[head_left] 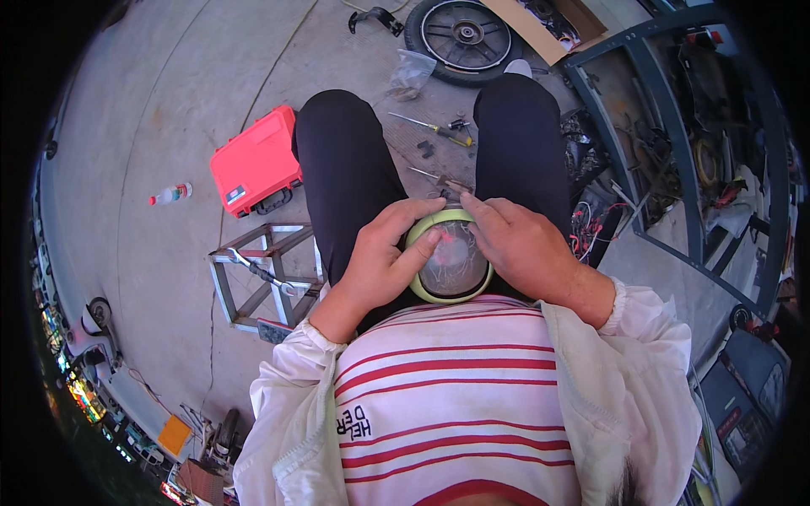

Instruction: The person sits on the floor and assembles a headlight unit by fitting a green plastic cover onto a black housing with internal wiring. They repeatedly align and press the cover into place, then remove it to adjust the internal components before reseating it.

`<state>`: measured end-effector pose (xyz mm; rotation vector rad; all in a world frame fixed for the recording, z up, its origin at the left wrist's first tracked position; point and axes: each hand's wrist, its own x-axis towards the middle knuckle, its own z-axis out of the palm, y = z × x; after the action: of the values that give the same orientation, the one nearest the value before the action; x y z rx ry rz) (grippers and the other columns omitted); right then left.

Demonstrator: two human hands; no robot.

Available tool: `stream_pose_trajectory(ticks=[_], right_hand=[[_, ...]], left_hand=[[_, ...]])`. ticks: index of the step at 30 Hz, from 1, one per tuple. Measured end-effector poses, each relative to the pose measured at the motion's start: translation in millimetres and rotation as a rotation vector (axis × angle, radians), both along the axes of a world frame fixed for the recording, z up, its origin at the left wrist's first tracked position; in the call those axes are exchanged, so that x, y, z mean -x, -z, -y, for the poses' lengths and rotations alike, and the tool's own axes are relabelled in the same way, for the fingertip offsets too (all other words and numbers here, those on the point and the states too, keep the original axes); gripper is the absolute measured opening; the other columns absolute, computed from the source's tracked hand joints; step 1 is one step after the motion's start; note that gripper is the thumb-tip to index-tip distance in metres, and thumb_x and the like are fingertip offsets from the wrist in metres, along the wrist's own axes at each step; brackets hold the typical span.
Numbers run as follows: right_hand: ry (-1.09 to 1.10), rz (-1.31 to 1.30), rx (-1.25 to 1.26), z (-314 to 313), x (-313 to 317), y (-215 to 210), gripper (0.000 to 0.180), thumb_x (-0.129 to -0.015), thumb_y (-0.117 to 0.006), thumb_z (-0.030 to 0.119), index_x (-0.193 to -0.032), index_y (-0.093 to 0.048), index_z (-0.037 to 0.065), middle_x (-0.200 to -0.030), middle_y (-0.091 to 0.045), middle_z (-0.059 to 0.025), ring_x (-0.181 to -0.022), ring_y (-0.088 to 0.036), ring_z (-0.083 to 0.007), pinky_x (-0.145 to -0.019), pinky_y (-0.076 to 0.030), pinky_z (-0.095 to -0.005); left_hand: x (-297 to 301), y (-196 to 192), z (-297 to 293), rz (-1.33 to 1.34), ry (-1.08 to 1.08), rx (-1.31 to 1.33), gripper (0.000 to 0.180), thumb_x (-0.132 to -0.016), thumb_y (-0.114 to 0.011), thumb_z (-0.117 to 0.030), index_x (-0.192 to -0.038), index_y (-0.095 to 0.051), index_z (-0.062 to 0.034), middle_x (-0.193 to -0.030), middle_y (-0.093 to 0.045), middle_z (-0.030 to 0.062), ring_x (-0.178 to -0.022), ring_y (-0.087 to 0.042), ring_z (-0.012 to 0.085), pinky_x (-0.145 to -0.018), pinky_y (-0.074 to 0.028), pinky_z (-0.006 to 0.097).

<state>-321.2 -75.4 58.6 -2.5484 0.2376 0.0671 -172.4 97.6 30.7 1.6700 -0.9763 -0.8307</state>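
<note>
Between left hand (385,249) and right hand (525,242), round lime-rimmed object (456,268), greyish, streaky-faced.

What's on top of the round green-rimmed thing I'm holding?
Your left hand and right hand overlap the green rim; parts beneath them are hidden. Its cloudy face mostly shows.

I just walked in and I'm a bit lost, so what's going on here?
A person, apparently seated, holds a round green-rimmed piece with a clear, scratched-looking face at their lap. The left hand grips its left side, thumb over the face; the right hand is on its upper right edge. On the ground between the knees lies a yellow-handled screwdriver, with a red case to the left and a wheel further ahead.
</note>
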Motion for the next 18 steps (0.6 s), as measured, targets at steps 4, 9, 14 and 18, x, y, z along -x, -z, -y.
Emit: stream_pose_trajectory(ticks=[4, 9, 14, 18], right_hand=[[-0.069, 0.056, 0.163, 4, -3, 2, 0.045, -0.082, -0.058, 0.009, -0.123, -0.058, -0.008, -0.094, -0.062, -0.0135, -0.078, -0.067, -0.0257, -0.064, -0.056, -0.0347], [-0.104, 0.143, 0.224, 8, -2, 8, 0.044, -0.079, -0.06, 0.009, -0.119, -0.06, -0.009, -0.09, -0.062, -0.012, -0.076, -0.066, -0.0225, -0.061, -0.055, -0.0315], [-0.02, 0.145, 0.159, 8, -4, 6, 0.037, -0.079, -0.063, 0.009, -0.114, -0.062, -0.004, -0.092, -0.062, -0.0125, -0.078, -0.066, -0.0241, -0.063, -0.055, -0.0335], [0.208, 0.052, -0.176, 11, -3, 5, 0.039, -0.083, -0.07, 0.013, -0.117, -0.058, -0.001, -0.096, -0.061, -0.0153, -0.084, -0.066, -0.0294, -0.072, -0.055, -0.0375]], left_hand=[[-4, -1, 7, 0.006, 0.045, -0.039, 0.038, -0.091, -0.066, -0.016, -0.126, -0.062, -0.0006, -0.117, -0.067, 0.0203, -0.109, -0.066, 0.0333, -0.095, -0.05, 0.038], [-6, -2, 13, 0.012, 0.069, -0.068, 0.039, -0.092, -0.064, -0.015, -0.128, -0.061, -0.0007, -0.118, -0.067, 0.0188, -0.108, -0.067, 0.0278, -0.094, -0.05, 0.035], [-9, -2, 15, -0.01, 0.081, -0.103, 0.038, -0.092, -0.063, -0.015, -0.128, -0.061, -0.0005, -0.118, -0.067, 0.0187, -0.109, -0.066, 0.0279, -0.096, -0.049, 0.035], [-12, 1, 9, -0.022, 0.054, -0.112, 0.041, -0.093, -0.061, -0.014, -0.131, -0.057, -0.0005, -0.122, -0.065, 0.0183, -0.113, -0.063, 0.0257, -0.099, -0.046, 0.034]])
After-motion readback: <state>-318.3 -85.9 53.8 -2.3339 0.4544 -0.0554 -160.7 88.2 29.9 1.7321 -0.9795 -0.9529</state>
